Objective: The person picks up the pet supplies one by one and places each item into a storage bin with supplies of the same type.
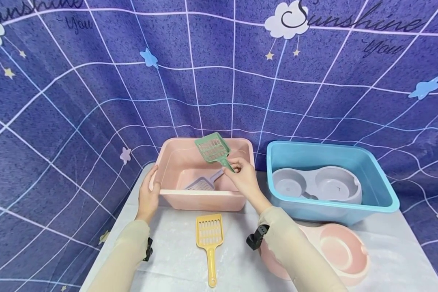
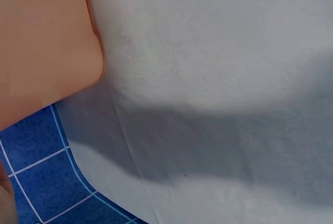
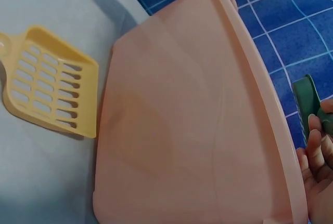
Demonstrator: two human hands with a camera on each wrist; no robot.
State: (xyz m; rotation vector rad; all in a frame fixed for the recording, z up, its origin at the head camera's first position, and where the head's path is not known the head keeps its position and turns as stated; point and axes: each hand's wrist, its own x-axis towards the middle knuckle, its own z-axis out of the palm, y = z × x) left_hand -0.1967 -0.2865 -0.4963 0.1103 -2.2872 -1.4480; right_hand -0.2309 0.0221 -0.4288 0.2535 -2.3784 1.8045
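My right hand (image 1: pixel 245 178) pinches the handle of a green slotted litter scoop (image 1: pixel 224 157), held tilted above the pink litter box (image 1: pixel 204 200). Its slotted head points up and to the left. Inside that box lies a pale purple litter scoop (image 1: pixel 202 184), its handle end hidden near my right hand. My left hand (image 1: pixel 148 196) grips the box's left rim, fingers over the edge. The right wrist view shows the green scoop (image 3: pixel 307 96) edge-on beyond the box rim. Only a sliver of my left hand (image 2: pixel 7 203) shows in the left wrist view.
A yellow litter scoop (image 1: pixel 211 263) lies on the white table (image 1: pixel 175 259) before the pink box. To the right stands a blue litter box (image 1: pixel 314 206) holding a grey double bowl (image 1: pixel 310 176). A pink double bowl (image 1: pixel 361 259) sits before it, partly behind my right sleeve.
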